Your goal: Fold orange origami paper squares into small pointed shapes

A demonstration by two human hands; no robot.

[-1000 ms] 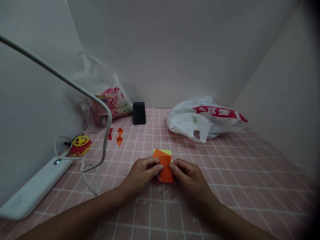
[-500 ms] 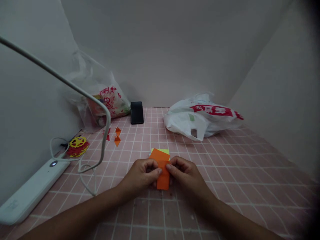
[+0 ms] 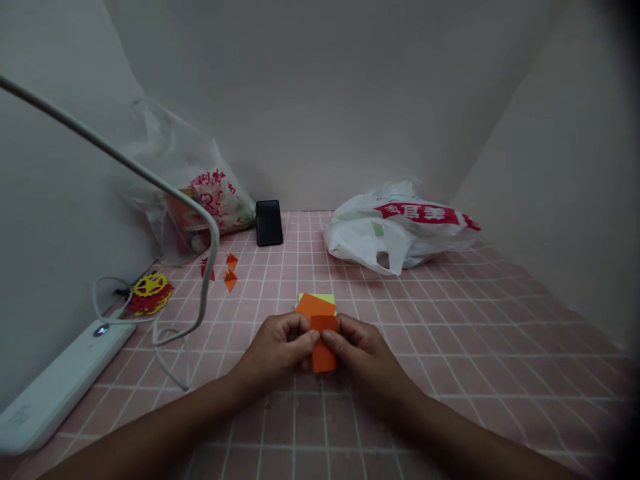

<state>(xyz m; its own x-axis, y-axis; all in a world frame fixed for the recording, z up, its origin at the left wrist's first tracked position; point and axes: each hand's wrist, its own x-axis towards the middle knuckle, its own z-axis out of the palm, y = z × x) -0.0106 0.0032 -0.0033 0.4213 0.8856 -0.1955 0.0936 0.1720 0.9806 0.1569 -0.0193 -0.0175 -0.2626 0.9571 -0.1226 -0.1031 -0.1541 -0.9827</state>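
A narrow folded strip of orange paper [image 3: 324, 359] is held upright between both hands at the middle of the view. My left hand [image 3: 280, 347] pinches its left edge with thumb and fingers. On the opposite edge my right hand [image 3: 364, 350] grips it the same way, the two thumbs almost meeting on its face. Just behind lies another orange sheet [image 3: 314, 305], turned at an angle on top of a yellow-green sheet [image 3: 325, 297]. The fingers behind the strip are mostly hidden.
Small folded orange pieces [image 3: 231, 280] and a red one [image 3: 207, 269] lie left. Beyond are a black phone [image 3: 269, 223], a clear bag [image 3: 175, 207] and a white bag [image 3: 370, 237]. A cable [image 3: 197, 207] arches above a white power strip [image 3: 65, 387] beside yellow-red cutouts [image 3: 150, 285].
Both thumbs have come closer together on the orange strip, with the right thumb shifted further onto its face. The whole view has shifted slightly.
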